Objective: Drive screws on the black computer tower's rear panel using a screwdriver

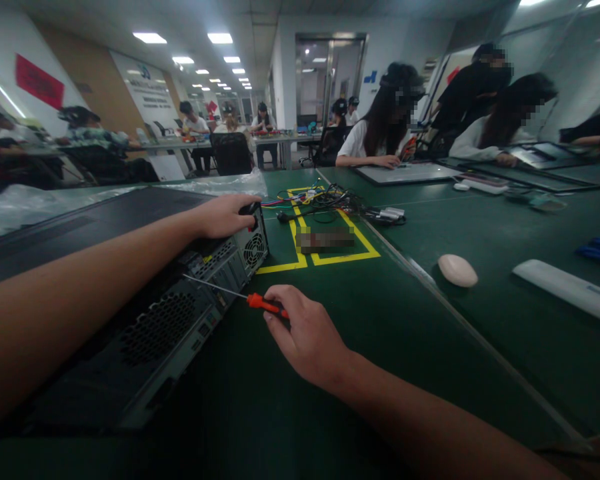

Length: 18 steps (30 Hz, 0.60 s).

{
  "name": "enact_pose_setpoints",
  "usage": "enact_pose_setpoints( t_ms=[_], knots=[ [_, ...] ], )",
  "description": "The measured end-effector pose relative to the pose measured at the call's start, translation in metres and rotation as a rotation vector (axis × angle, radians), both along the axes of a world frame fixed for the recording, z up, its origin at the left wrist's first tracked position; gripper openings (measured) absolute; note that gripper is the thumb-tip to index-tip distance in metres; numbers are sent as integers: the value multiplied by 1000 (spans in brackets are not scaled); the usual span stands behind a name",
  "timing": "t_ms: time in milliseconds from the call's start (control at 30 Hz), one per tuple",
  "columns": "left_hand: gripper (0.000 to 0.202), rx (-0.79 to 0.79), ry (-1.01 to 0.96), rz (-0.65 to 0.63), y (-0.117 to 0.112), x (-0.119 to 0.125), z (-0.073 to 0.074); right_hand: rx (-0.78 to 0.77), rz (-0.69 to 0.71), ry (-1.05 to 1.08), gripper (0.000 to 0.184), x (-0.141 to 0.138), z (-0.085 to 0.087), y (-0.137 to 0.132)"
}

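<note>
A black desktop computer case [160, 327] lies on its side on the green table, its rear panel with a fan grille [254, 248] facing right. My left hand [225, 217] rests on the upper rear corner, fingers curled over the edge and gripping it. A small dark part with a bit of red shows by my left fingertips; I cannot tell what it is. My right hand [307, 333] is closed around the orange-red handle of a screwdriver [258, 302]. The long thin shaft points left, and its tip is at the side of the case near the expansion slots.
Beyond the case lies a tangle of cables [333, 200] near yellow tape marks [347, 259]. A computer mouse [458, 270] and a long white object [565, 287] lie on the green table [395, 347] to the right. Across it, people work at flat panels [405, 173].
</note>
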<state>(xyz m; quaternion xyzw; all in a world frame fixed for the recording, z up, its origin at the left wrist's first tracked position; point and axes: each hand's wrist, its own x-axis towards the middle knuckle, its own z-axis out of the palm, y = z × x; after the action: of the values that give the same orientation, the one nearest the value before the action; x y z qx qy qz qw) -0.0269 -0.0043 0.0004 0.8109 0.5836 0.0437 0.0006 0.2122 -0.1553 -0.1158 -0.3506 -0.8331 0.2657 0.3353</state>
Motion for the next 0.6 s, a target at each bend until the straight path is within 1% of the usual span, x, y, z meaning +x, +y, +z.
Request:
enact_pose_setpoints(
  t_ms=[267,600],
  knots=[
    [89,5,7,8,0,0,0,-7,-11,-14,20,-1,0,1],
    [84,4,-2,1,-2,1,1,-19,-19,-9,18,0,3,-1]
  ],
)
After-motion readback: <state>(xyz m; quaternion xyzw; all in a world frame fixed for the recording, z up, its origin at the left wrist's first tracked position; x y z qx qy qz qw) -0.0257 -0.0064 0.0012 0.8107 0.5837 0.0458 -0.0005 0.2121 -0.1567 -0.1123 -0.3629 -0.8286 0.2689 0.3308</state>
